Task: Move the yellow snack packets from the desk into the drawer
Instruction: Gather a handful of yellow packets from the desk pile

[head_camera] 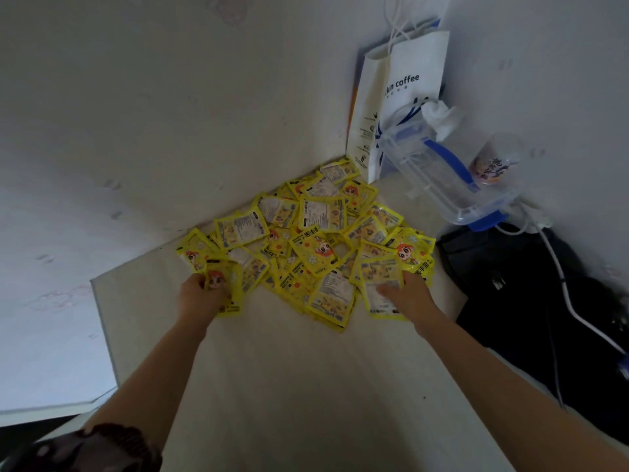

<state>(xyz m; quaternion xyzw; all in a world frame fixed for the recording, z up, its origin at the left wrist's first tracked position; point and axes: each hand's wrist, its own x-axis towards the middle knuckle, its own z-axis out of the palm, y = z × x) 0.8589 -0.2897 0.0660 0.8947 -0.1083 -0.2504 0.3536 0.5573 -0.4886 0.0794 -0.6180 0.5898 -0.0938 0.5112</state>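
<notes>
Near pile edge of yellow snack packets [306, 240] is gripped by left hand [199, 298] and right hand [405, 294]; bulk lies beyond both on the desk [289, 386].

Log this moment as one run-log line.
phase: gathering | left hand: gripping packet at pile's left edge | right hand: on packets at right edge | yellow snack packets: heaped on desk | drawer: not in view

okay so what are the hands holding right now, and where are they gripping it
The left hand grips a yellow snack packet near its lower half. The right hand rests on another packet; grip unclear.
</notes>
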